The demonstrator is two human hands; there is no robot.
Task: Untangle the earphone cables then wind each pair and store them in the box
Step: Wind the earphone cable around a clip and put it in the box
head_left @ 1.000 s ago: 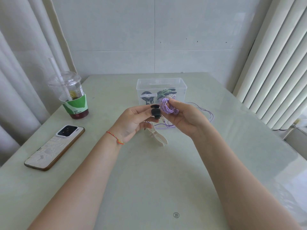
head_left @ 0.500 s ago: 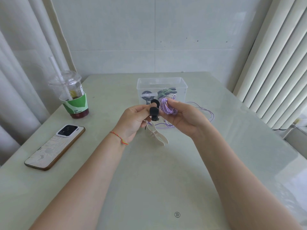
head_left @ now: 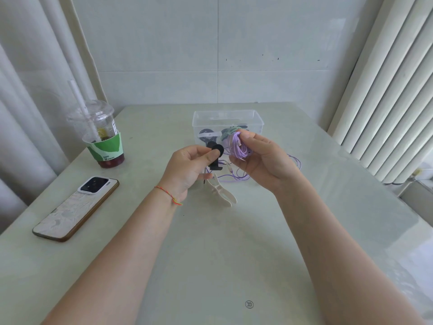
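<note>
where hands hover [head_left: 187, 170], phone [head_left: 76, 208] leftward

Lower half of frame: bare table [head_left: 210, 266] under the two forearms, open to reach across.
Centre: left hand [head_left: 187, 167] and right hand [head_left: 262, 160] held up just before the clear box [head_left: 228, 123], blocking its near side.
Below the hands: cream clip [head_left: 221, 191] and loose purple cable [head_left: 236, 179] lie on the table.
Left: phone [head_left: 75, 207] and drink cup [head_left: 103, 137] take up that edge.
Box top: open, reachable from above.
</note>
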